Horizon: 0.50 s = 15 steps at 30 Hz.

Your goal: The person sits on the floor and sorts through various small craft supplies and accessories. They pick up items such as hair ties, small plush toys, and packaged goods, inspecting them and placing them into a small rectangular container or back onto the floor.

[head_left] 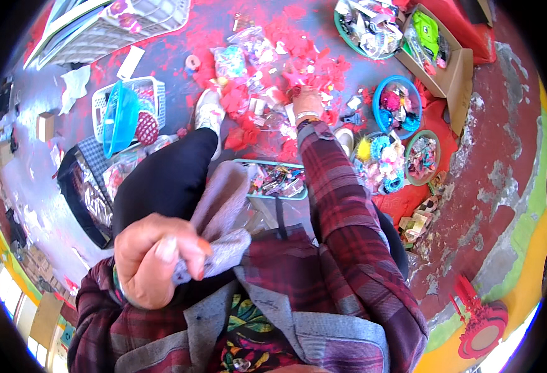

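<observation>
Close in front of me, my left hand point(152, 258) is closed around a soft lilac-grey strip of cloth point(220, 199). The strip loops up and away from the fist, and its exact kind is unclear. My right arm stretches forward to the floor, where my right hand point(308, 101) reaches into a heap of red scraps point(242, 138) mixed with small packets and white bits. Its fingertips are lost among the scraps, so whether they grip anything cannot be seen. Clear plastic bags point(231, 60) of small items lie just left of that hand.
A green-rimmed tray point(305, 196) of small items sits between my legs. On the right stand a blue basin point(379, 119), a round tub point(438, 163) and a cardboard box point(458, 84). To the left are a white basket point(159, 93) with a blue bowl point(119, 121) and a grey crate point(155, 28).
</observation>
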{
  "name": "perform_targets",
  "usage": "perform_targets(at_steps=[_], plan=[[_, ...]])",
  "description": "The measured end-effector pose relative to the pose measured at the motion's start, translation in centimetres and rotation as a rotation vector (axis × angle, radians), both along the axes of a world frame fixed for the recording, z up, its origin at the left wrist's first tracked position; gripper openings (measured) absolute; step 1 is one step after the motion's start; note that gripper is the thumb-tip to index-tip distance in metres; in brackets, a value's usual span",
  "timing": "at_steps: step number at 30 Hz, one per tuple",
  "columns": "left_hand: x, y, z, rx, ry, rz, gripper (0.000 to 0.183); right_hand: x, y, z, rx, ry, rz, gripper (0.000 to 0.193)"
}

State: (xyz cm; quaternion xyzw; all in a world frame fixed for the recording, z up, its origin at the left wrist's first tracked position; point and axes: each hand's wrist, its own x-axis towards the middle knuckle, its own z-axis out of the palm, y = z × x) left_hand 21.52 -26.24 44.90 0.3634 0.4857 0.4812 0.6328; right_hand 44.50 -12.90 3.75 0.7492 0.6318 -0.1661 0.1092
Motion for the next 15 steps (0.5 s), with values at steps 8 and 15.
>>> perform_targets(at_steps=[8,15], plan=[[-0.5,0.1,0.3,-0.081,-0.014,-0.002,0.024,3.4,3.2,5.7,-0.360,0.993,-0.204,0.027],[-0.3,-0.1,-0.2,-0.041,-0.057,-0.056,0.023,14.7,3.7,9.3,-0.244,1.050,-0.611,0.029]])
